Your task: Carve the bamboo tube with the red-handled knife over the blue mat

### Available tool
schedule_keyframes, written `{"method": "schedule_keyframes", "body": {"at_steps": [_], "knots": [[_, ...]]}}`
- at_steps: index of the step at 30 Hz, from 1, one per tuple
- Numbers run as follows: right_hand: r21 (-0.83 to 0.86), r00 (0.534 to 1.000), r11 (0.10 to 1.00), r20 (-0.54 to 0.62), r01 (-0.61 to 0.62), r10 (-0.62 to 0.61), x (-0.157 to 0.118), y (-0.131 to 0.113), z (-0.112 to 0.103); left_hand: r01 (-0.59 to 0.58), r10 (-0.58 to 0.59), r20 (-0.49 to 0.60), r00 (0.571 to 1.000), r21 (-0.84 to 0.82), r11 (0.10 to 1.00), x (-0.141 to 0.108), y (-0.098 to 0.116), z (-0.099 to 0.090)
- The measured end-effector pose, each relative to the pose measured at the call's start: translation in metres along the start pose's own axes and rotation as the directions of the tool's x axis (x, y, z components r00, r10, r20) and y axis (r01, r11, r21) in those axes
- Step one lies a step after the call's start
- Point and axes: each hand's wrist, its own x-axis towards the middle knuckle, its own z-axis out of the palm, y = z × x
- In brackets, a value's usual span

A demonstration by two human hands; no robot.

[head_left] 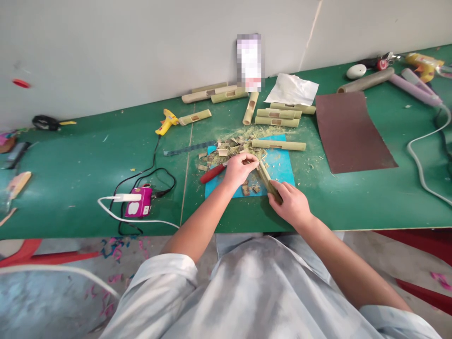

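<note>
The right hand [292, 201] is gripping the tube [265, 178], thumb and fingers closing round its near end. The tube is slanting over the blue sheet [287, 176], its far end pointing toward eleven o'clock. There the left hand [241, 169] is curling, but I cannot quite tell whether its fingertips are pinching the tube. A red handle [213, 173] is lying at the left hand's nine o'clock.

Taking the blue sheet as the dial, chips [222, 152] are heaping near eleven, a second tube [294, 146] is lying at two, a phone [249, 61] is standing at twelve, and a glue gun [167, 121] is resting at ten.
</note>
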Motion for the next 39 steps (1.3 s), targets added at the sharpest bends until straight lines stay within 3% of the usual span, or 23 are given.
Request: {"method": "schedule_keyframes", "body": {"at_steps": [25, 32, 39], "knots": [[0.029, 0.999, 0.999, 0.034, -0.031, 0.030, 0.000, -0.001, 0.001, 0.206, -0.206, 0.018, 0.978, 0.039, 0.978, -0.009, 0.006, 0.008], [0.031, 0.999, 0.999, 0.027, -0.023, 0.023, 0.001, 0.000, -0.001, 0.281, -0.280, 0.174, 0.944, 0.019, 0.959, 0.002, 0.003, -0.001], [0.030, 1.000, 0.999, 0.015, -0.017, 0.017, 0.000, 0.001, 0.000, 0.263, -0.262, 0.166, 0.951, 0.020, 0.965, 0.003, 0.004, -0.002]]}}
